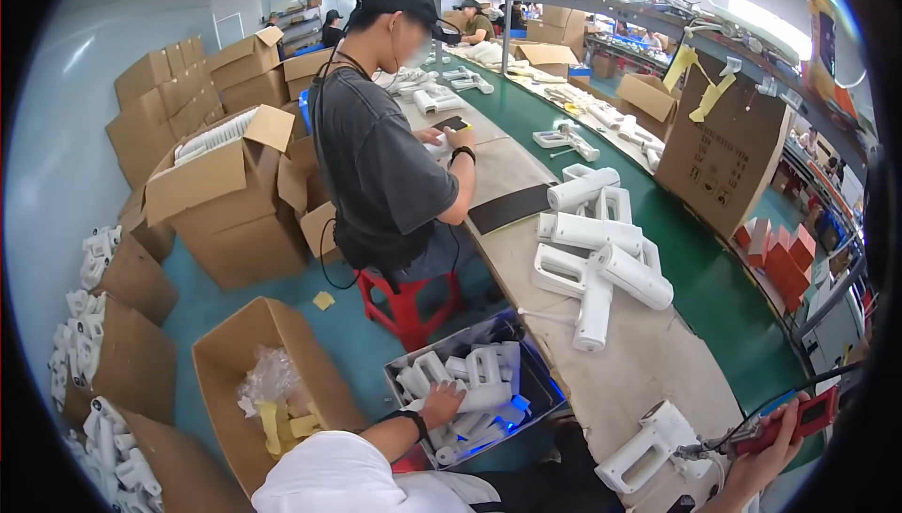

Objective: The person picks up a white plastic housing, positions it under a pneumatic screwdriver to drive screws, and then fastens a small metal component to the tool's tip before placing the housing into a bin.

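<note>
The left hand (pixel 442 403) is reaching past the tabletop's left edge into a dark-walled bin (pixel 537 374) and is touching the white handle-loop pieces (pixel 486 396) heaped there; whether the fingers are pinching one or only resting, I cannot tell. The right hand (pixel 772 449) is wrapping its fingers around a red handheld device (pixel 817 413) beyond the near right corner of the tabletop (pixel 639 355). Just left of that hand, a white looped unit (pixel 669 427) is lying near the tabletop's near edge.

The tabletop's left edge is passing beside the bin, and its right edge is bordering a green belt (pixel 695 325). Tan surface is showing between the white looped unit and a pile of white units (pixel 587 230) farther up, leaving room for moving; the pile is crowding toward the right edge.

Dark printing is showing on the face of a large brown carton (pixel 728 151) standing past the belt; I am making out no lettering on the white pieces.

The red device's long axis is slanting from lower left to upper right. The white looped unit is turning its handle loop toward the tabletop's left edge. The bin's pieces are pointing various ways.
</note>
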Demonstrator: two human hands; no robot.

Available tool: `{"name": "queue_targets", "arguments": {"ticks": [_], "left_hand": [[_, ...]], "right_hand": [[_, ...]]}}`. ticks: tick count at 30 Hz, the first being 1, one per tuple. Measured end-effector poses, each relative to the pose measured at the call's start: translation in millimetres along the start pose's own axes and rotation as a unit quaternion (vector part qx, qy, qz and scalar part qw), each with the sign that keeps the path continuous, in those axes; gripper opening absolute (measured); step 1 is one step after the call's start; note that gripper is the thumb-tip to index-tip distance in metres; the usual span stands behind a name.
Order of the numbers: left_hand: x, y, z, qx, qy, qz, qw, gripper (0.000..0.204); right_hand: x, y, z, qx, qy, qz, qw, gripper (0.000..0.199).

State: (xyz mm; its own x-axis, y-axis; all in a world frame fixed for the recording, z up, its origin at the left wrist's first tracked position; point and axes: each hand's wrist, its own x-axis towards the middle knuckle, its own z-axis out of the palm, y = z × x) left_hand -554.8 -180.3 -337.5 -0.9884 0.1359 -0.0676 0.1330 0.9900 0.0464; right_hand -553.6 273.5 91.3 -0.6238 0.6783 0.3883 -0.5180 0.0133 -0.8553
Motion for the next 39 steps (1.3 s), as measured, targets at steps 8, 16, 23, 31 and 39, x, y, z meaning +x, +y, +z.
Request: {"name": "queue_targets", "arguments": {"ticks": [8, 16, 23, 31, 39], "left_hand": [[25, 71, -149, -0.293, 0.186, 0.145, 0.927, 0.036], [33, 132, -223, -0.467, 0.198, 0.235, 0.829, 0.034], [44, 215, -272, -0.506, 0.079, 0.377, 0.772, 0.064], [48, 268, -247, -0.585, -0.175, 0.416, 0.674, 0.059], [50, 267, -242, -0.579, -0.156, 0.380, 0.704, 0.030]], "right_hand": [[-10, -3, 4, -0.007, -0.010, -0.009, 1.000, 0.034], [-24, -16, 12, -0.012, -0.021, -0.002, 1.000, 0.037], [-37, -17, 23, 0.022, -0.041, 0.006, 0.999, 0.033], [-56, -39, 44, 0.059, -0.028, 0.001, 0.998, 0.031], [-59, -41, 40, 0.091, -0.005, 0.013, 0.996, 0.032]]}}
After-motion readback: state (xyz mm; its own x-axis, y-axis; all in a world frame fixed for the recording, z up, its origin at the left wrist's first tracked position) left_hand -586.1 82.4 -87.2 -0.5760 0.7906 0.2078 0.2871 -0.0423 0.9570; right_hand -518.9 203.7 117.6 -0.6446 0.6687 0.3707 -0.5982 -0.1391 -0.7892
